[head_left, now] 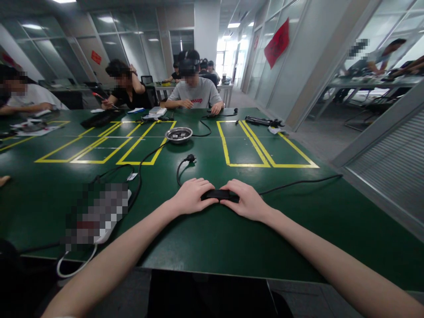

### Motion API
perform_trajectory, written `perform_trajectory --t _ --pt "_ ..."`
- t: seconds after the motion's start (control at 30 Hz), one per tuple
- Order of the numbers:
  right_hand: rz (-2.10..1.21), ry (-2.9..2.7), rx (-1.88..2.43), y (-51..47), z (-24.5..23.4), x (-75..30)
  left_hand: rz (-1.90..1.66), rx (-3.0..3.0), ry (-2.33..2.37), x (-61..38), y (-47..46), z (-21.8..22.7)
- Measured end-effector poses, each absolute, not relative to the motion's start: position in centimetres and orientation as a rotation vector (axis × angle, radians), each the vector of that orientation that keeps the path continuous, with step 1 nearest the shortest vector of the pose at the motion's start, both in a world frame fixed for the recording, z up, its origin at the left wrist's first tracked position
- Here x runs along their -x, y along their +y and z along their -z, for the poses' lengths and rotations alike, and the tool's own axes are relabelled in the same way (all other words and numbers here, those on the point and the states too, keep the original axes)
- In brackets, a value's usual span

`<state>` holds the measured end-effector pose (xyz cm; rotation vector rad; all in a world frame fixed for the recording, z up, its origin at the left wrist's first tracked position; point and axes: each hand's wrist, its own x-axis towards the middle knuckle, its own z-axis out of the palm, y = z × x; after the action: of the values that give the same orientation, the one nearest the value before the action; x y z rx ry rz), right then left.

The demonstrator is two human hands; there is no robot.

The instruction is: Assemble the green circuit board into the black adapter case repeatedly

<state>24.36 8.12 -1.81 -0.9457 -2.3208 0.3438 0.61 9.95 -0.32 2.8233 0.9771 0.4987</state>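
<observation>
Straight toward the camera from the metal bowl (pixel 179 134), near the front edge of the green table (pixel 212 238), a black adapter (pixel 217 194) lies flat with a hand on each end. The left hand (pixel 190 195) covers its left end with the fingers close together and curled down over the top, the thumb against the near side. The right hand (pixel 247 202) mirrors it on the right end, fingers together and clamped over the block. Only the middle strip of the adapter shows between them. A thin black cable (pixel 298 182) runs off to the right of the adapter, across the table. Between the bowl and the hands a second cord ends in a black plug (pixel 190 157). Left of the bowl and nearer the camera lies a white power strip (pixel 99 216), partly blurred. Beyond the bowl, a person in a grey shirt (pixel 194 95) sits at the far edge.
</observation>
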Motion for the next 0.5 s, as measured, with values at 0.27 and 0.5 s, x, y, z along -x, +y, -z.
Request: perform_trajectory --t 0.27,0.5 --pt "-0.261 -2.355 0.874 8.29 1.86 -24.35 -0.516 -2.775 0.971 -0.68 9.89 0.15" --pt "-0.417 -2.292 0.984 8.12 1.53 -24.06 -0.594 -2.707 0.999 -0.59 9.79 0.41"
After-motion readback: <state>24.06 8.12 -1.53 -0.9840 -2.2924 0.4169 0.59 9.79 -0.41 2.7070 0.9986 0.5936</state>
